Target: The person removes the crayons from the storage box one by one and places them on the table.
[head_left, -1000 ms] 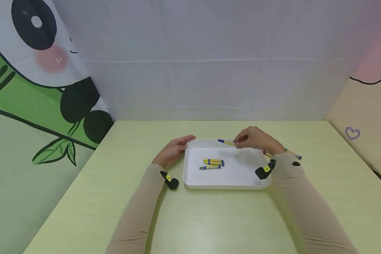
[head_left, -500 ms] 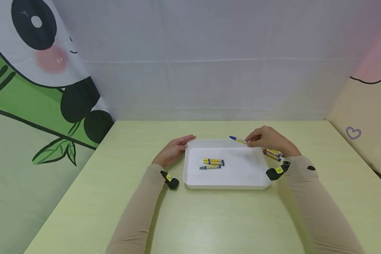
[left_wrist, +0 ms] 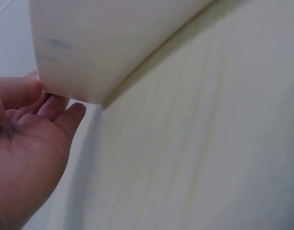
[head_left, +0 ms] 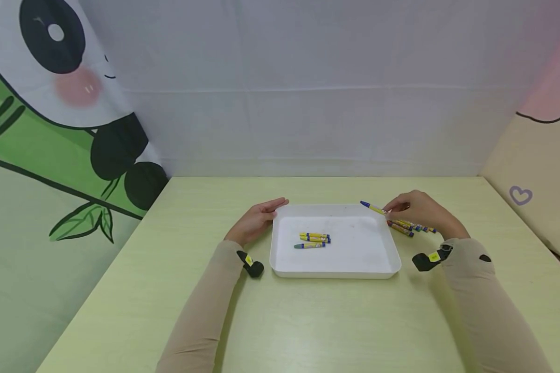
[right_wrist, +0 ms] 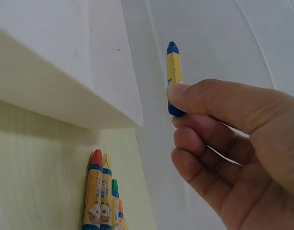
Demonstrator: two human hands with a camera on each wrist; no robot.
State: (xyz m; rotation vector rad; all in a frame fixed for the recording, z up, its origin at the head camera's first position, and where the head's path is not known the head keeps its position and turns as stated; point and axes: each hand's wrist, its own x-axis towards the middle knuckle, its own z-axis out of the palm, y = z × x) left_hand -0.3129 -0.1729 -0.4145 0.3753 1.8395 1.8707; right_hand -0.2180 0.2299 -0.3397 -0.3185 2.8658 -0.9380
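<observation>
A white tray (head_left: 334,269) lies mid-table with three yellow-and-blue crayons (head_left: 315,240) inside. My right hand (head_left: 417,211) hovers at the tray's far right corner and pinches a blue crayon (head_left: 373,208) (right_wrist: 174,72) between thumb and fingers, its tip pointing left. Below that hand a bunch of crayons (head_left: 408,227) (right_wrist: 102,196) lies on the table beside the tray (right_wrist: 65,72). My left hand (head_left: 256,220) (left_wrist: 27,158) rests with straight fingers against the tray's (left_wrist: 108,43) far left corner.
The pale green table (head_left: 308,321) runs to a white backdrop behind. A panda curtain (head_left: 60,119) hangs at the left and a beige one (head_left: 536,197) at the right. Black wrist cameras (head_left: 252,265) sit on both sleeves.
My right hand has carried the blue crayon to the right, from over the tray's back edge to above the crayons lying on the table. My left hand has stayed put.
</observation>
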